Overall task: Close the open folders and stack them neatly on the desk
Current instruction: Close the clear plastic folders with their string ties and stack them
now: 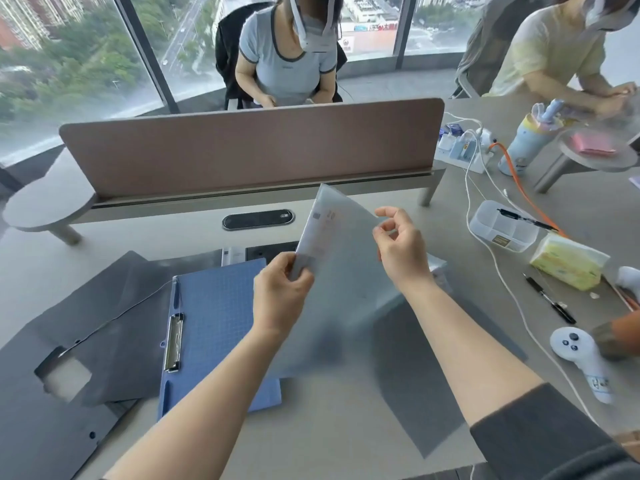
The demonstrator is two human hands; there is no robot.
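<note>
Windows (86, 57): floor-to-ceiling glazing across the top of the frame, split by dark mullions (145, 53); daylight, with a high view over trees, a road and buildings.
Desk (346, 427): pale grey top filling the lower frame and running to the right edge.
Divider screen (249, 147): low brown panel with rounded corners, standing across the middle of the frame on a grey rail.
Round side shelf (48, 206): grey, on an angled leg, at the left end of the rail; a second one (595, 157) at upper right.
Cable port (258, 219): dark oval set in the desk, centre.
Chair (228, 46): black, behind the screen, occupied by a seated person.
</note>
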